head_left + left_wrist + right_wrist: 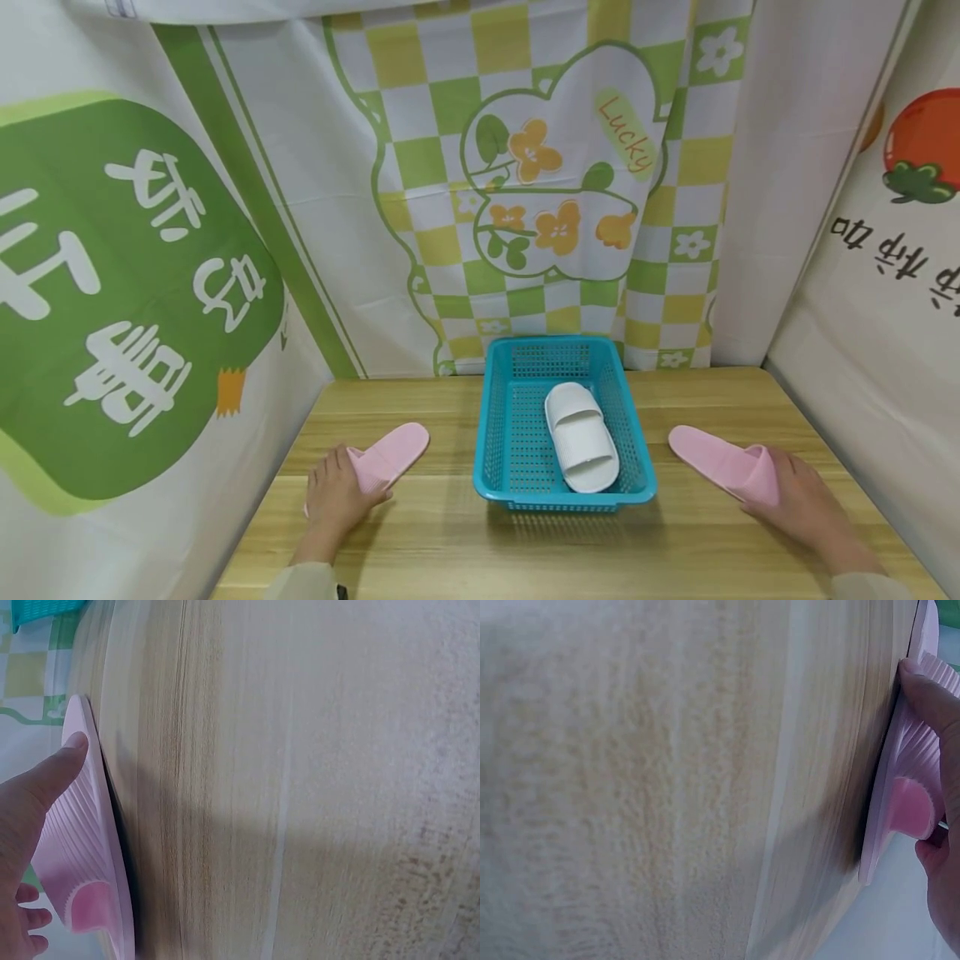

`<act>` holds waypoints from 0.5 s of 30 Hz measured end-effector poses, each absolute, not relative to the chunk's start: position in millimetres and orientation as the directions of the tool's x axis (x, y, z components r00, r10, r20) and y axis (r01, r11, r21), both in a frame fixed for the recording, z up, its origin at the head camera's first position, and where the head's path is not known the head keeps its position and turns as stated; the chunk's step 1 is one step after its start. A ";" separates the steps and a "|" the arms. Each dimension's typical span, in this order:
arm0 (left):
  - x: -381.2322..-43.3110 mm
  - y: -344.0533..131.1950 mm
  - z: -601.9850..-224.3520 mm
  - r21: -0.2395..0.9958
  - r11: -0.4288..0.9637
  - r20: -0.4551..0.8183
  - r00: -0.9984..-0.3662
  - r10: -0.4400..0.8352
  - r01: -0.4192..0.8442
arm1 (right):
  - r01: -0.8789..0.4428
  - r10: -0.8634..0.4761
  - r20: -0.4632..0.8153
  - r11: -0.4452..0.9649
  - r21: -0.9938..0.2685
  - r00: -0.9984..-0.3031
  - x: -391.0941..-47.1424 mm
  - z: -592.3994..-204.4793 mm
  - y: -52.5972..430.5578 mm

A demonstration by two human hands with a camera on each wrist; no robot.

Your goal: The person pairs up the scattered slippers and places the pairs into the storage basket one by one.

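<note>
In the head view, my left hand grips a pink slipper across its ribbed strap, on the left of the wooden table. Up close in the left wrist view, the thumb lies along one side of the slipper and the other fingers are at its far side. My right hand holds a second pink slipper by the strap on the right, toe opening near the wrist. The right thumb presses the edge of that slipper; its other fingers are mostly hidden.
Between the hands stands a turquoise plastic basket with a white slipper lying inside it. Wood-grain table surrounds the basket. A green checked curtain hangs behind, and printed cloth walls flank both sides.
</note>
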State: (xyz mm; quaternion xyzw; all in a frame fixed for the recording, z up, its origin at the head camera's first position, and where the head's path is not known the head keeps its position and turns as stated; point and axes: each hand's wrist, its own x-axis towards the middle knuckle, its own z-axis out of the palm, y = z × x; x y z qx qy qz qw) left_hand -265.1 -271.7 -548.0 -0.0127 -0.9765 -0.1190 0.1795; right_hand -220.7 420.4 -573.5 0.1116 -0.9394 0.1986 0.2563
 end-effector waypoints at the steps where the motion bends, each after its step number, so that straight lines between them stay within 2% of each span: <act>1: -264.9 -271.6 -547.7 0.227 0.972 0.347 -0.938 -0.017 0.067 | -0.303 -0.101 0.516 0.896 -0.324 -0.851 -220.4 -573.2 420.1; 15: -263.9 -269.4 -548.4 0.231 0.969 0.364 -0.932 -0.003 0.087 | -0.208 -0.044 0.398 0.902 -0.378 -0.916 -216.3 -564.7 419.8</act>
